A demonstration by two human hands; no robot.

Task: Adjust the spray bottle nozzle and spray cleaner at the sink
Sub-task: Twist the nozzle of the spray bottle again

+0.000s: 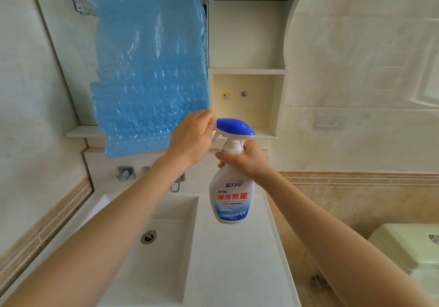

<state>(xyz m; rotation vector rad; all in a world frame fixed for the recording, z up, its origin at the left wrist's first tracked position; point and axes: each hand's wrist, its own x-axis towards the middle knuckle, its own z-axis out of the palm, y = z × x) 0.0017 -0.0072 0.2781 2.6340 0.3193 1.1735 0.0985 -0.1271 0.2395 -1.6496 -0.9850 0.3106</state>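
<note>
A white spray bottle [229, 199] with a blue trigger head [235, 127] and a blue-and-red label hangs upright above the counter, just right of the sink [166, 254]. My right hand [247, 159] is wrapped around the bottle's neck below the white collar. At the left tip of the blue head, the fingers of my left hand [192, 138] pinch the nozzle, which they hide. The nozzle end points left, toward the blue plastic. The white rectangular sink basin lies below my left forearm, with a metal drain [149, 236] in its middle.
Blue plastic film [147, 69] covers the mirror above the sink. Wall fittings for a tap [126, 173] sit behind the basin. An open white shelf unit [247, 102] stands behind the bottle. A pale green toilet [403, 247] is at the right, past the counter edge.
</note>
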